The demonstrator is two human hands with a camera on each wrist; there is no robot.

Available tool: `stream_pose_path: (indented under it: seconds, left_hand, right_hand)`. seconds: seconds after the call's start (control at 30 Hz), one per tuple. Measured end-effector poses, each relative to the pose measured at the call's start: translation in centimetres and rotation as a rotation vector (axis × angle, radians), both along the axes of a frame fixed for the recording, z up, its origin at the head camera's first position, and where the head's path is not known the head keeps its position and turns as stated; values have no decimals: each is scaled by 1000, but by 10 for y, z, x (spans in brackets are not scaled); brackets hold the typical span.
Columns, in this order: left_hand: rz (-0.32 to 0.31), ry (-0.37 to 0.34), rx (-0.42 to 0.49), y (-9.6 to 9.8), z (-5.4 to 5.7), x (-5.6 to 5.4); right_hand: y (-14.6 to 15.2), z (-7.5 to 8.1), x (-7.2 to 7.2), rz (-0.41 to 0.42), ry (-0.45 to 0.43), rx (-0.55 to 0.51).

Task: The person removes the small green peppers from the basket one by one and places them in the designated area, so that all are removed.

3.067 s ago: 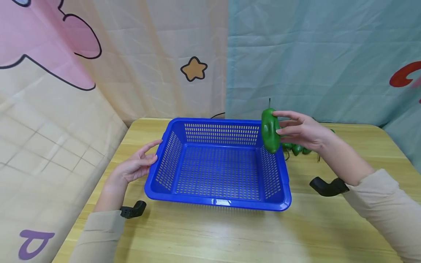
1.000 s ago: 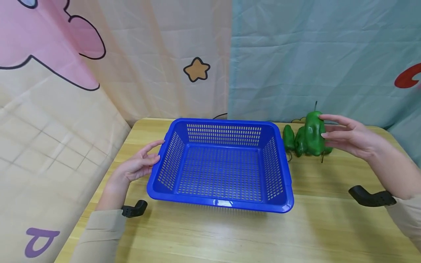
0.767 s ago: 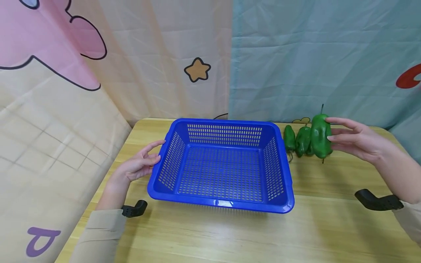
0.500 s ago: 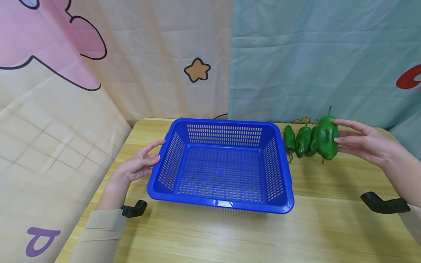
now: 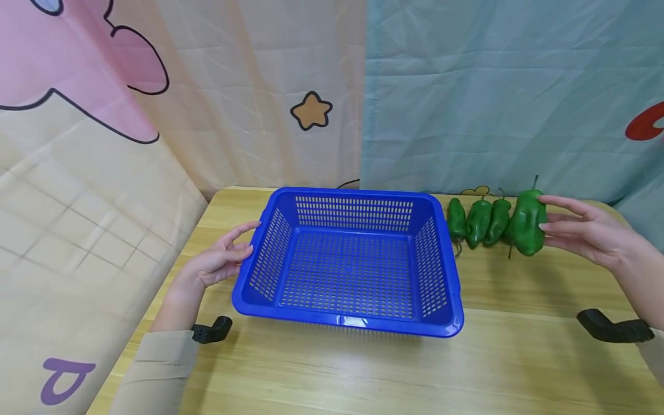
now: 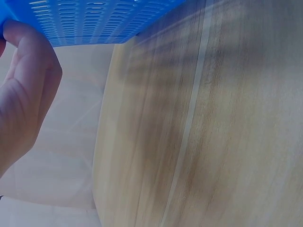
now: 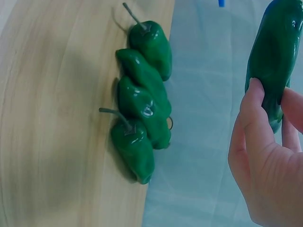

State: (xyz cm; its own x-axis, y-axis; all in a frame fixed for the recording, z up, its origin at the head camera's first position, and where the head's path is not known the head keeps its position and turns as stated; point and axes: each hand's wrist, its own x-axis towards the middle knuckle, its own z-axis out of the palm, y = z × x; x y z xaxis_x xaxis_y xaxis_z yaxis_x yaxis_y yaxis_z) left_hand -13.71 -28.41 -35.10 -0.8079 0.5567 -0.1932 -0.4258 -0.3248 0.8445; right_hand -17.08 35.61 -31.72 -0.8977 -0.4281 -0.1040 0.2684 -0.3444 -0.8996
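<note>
My left hand (image 5: 215, 262) grips the left rim of a blue plastic basket (image 5: 311, 321) with slotted walls; nothing lies in it. The left wrist view shows the hand (image 6: 31, 80) curled up against the basket's side. Between thumb and fingertips, my right hand (image 5: 593, 233) pinches a large green pepper (image 5: 527, 223), stem up, to the right of the basket. It hangs in front of the right end of a row of several smaller green peppers (image 5: 478, 223) and partly hides it. In the right wrist view that row (image 7: 144, 106) lies on the table, apart from the held pepper (image 7: 274, 52).
A light wooden table (image 5: 337, 374) carries everything. Behind it hangs a cloth curtain (image 5: 467, 86), with another cloth (image 5: 78, 230) on the left. Black wrist mounts (image 5: 614, 327) stick out from both sleeves.
My right hand has carried the green pepper from over the basket's right edge to the right and a bit lower, uncovering more of the pepper row. The left hand stays at the basket rim.
</note>
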Motion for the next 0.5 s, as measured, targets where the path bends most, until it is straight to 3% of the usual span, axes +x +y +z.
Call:
stream_pose_path:
  seconds: [0.5]
  left_hand:
    - [-10, 5, 10, -1, -1, 0]
  right_hand:
    - [21, -19, 3, -47, -57, -41]
